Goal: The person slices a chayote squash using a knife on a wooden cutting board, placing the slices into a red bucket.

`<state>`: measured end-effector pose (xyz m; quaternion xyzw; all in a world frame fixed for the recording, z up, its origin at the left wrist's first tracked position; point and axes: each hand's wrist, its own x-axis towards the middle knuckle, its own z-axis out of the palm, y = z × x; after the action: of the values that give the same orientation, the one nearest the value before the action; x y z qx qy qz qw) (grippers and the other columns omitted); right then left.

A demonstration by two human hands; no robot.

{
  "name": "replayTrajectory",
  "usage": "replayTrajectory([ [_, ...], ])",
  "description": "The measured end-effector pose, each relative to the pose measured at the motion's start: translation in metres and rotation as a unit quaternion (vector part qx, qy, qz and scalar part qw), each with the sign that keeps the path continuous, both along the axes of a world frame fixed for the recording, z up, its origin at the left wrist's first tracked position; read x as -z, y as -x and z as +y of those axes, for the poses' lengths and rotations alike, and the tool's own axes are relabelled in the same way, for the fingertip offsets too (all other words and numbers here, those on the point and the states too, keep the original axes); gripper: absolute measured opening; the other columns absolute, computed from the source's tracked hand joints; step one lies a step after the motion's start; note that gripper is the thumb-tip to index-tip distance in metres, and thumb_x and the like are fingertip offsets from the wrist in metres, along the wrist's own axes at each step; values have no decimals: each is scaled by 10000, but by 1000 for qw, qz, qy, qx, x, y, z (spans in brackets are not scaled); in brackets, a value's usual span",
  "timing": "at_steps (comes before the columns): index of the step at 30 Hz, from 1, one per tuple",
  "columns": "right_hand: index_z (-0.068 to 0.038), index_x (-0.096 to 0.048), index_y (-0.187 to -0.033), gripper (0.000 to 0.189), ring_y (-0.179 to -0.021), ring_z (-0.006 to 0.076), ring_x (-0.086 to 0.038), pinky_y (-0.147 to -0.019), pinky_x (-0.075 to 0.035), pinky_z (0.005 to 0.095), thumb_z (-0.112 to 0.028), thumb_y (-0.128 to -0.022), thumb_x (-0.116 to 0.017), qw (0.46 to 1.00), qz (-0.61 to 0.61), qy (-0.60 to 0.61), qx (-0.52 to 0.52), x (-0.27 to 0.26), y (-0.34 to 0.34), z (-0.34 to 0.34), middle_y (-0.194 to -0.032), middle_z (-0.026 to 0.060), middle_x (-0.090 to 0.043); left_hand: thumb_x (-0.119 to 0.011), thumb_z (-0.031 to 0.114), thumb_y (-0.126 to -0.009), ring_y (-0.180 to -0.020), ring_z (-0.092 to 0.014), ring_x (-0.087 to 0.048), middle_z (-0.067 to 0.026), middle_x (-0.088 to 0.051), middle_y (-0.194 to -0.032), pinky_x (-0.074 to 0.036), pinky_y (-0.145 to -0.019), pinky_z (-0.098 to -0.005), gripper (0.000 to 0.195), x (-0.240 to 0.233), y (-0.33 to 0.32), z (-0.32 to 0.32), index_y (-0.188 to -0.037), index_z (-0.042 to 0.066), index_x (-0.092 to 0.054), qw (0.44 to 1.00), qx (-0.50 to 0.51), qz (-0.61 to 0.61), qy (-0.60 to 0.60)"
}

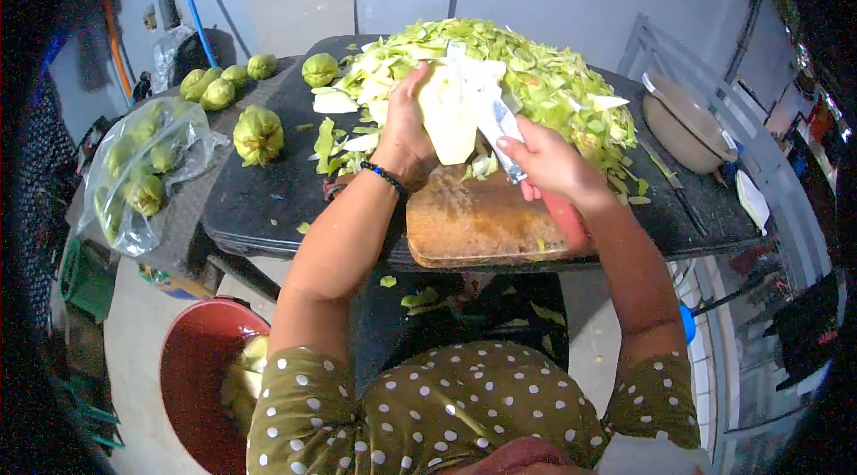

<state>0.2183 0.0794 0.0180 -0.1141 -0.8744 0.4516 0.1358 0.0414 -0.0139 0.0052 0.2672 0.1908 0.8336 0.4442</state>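
My left hand (407, 123) holds a pale, peeled chayote (445, 120) upright over the table, thumb on its near left side. In my right hand (556, 160) is a knife with a wide, shiny blade (499, 130) and a red handle (566, 217). The blade lies along the right side of the chayote; whether it cuts in is hidden by glare. Below both hands is a wooden cutting board (482, 224) at the table's near edge. A large heap of green peelings (576, 93) rises just behind them.
Whole chayotes (258, 135) sit on the left, several more inside a clear plastic bag (144, 167). A beige basin (686, 123) and a second knife (676, 187) are on the right of the black table (268, 214). A red bucket (194, 374) holding pale pieces stands on the floor.
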Motion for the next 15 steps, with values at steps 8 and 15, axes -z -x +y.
replayTrajectory([
  [8, -10, -452, -1096, 244, -396, 85, -451, -347, -393, 234, -181, -923, -430, 998, -39, 40, -41, -5, -11, -12, -661, 19, -493, -518, 275, -832, -831, -272, -617, -120, -619, -906, -488, -788, -417, 278, 7, 2, -4, -997, 51, -530, 999, -4, 28, -28],
  [15, -1, -458, -1085, 249, -390, 92, -459, -332, -381, 245, -182, -914, -440, 996, -7, 57, -69, -7, -14, -11, -650, 24, -502, -513, 207, -792, -871, -301, -599, -152, -601, -937, -475, -815, -437, 259, -7, -4, -11, -981, 30, -532, 998, 47, 39, -15],
])
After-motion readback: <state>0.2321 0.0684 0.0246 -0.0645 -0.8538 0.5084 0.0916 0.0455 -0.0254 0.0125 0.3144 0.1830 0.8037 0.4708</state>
